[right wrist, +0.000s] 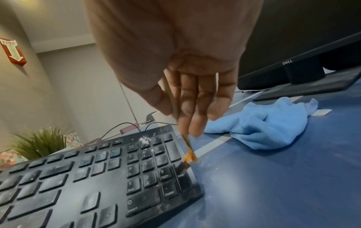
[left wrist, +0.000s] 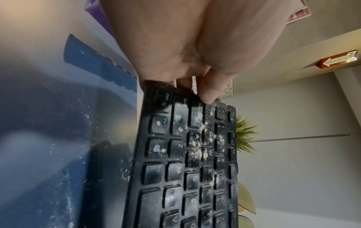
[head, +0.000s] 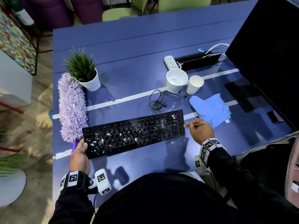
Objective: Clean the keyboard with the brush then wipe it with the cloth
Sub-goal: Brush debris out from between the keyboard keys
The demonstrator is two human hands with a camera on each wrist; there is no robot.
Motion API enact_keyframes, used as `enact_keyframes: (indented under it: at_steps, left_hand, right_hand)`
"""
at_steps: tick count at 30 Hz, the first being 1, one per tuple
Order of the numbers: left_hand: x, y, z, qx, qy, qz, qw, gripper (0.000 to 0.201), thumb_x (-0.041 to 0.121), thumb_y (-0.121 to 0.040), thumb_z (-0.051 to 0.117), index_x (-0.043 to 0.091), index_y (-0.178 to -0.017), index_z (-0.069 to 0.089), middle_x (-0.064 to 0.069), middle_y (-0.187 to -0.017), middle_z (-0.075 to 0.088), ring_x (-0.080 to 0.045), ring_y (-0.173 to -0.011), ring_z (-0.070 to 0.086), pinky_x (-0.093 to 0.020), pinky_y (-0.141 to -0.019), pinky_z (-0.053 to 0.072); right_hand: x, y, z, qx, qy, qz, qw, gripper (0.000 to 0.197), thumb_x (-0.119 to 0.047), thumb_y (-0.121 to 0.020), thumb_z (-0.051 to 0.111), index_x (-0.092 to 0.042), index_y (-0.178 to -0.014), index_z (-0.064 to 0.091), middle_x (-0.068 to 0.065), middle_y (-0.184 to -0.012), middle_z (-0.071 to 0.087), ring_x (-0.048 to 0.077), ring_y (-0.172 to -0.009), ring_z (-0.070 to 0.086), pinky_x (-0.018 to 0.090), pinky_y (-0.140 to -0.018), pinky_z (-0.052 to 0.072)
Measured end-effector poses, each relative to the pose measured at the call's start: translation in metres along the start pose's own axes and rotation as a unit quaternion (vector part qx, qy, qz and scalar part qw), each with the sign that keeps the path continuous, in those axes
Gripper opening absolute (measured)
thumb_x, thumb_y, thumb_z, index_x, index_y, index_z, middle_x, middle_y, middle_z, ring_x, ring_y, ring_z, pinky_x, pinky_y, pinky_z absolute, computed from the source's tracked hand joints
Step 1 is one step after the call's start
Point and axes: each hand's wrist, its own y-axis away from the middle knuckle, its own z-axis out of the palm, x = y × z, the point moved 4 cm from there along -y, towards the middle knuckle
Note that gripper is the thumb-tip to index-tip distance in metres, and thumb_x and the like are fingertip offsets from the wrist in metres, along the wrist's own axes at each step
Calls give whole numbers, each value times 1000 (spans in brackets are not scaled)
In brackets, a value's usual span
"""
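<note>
A black keyboard (head: pixel 134 134) speckled with white crumbs lies across the blue table (head: pixel 129 50). My left hand (head: pixel 80 153) grips its left end (left wrist: pixel 175 98), thumb on top. My right hand (head: pixel 201 130) pinches a thin wooden brush (head: pixel 194 124). In the right wrist view the brush (right wrist: pixel 187 152) points down, its orange ferrule and dark bristles at the keyboard (right wrist: pixel 97 177) right edge by the Enter key. A light blue cloth (head: pixel 212 109) lies crumpled on the table just beyond my right hand; the cloth (right wrist: pixel 263 125) also shows in the right wrist view.
A purple fluffy duster (head: pixel 71 107) lies left of the keyboard, beside a potted plant (head: pixel 84 73). Two white paper cups (head: pixel 177 80) and a power strip (head: pixel 171 62) stand behind. A coiled black cable (head: pixel 157 102) lies behind the keyboard. A dark monitor (head: pixel 267 54) fills the right.
</note>
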Motion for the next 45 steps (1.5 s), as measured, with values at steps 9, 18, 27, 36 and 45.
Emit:
enact_keyframes:
  at_steps: [9, 18, 27, 36, 45]
  left_hand:
    - [3, 7, 7, -1, 3, -8, 1000, 51, 10, -94, 41, 9, -145, 41, -12, -147, 47, -24, -137, 44, -45, -118, 26]
    - [1, 10, 15, 0, 18, 3, 1000, 49, 2, -99, 32, 4, -147, 36, -14, -147, 46, -25, -137, 42, -42, -117, 28]
    - [2, 12, 15, 0, 29, 9, 1000, 48, 2, -99, 32, 5, -147, 37, -14, -147, 46, -24, -137, 43, -42, -118, 27]
    - [6, 14, 16, 5, 25, 0, 1000, 48, 3, -98, 33, 6, -146, 38, -15, -146, 47, -25, -137, 43, -43, -118, 27]
    - [4, 13, 15, 10, 28, 0, 1000, 48, 4, -98, 34, 5, -145, 39, -16, -145, 48, -26, -135, 45, -43, -117, 29]
  right_hand:
    - [-12, 1, 7, -25, 11, -30, 999, 18, -20, -90, 59, -11, -79, 71, 6, -82, 74, 26, -83, 70, 30, -77, 53]
    - [-33, 4, -6, 37, -139, -87, 986, 10, -18, -90, 64, -19, -80, 68, 3, -75, 72, 17, -69, 65, 19, -69, 51]
    - [-30, 1, 3, -30, -39, -63, 997, 16, -25, -91, 60, -24, -76, 64, 2, -78, 72, 22, -80, 66, 27, -78, 52]
    - [-33, 5, 12, -65, -71, -76, 992, 14, -27, -88, 62, -23, -76, 66, -2, -71, 72, 20, -75, 69, 34, -73, 57]
    - [-28, 8, 7, -93, -103, -82, 987, 15, -7, -87, 66, -15, -74, 68, -2, -68, 68, -3, -62, 62, -1, -62, 41]
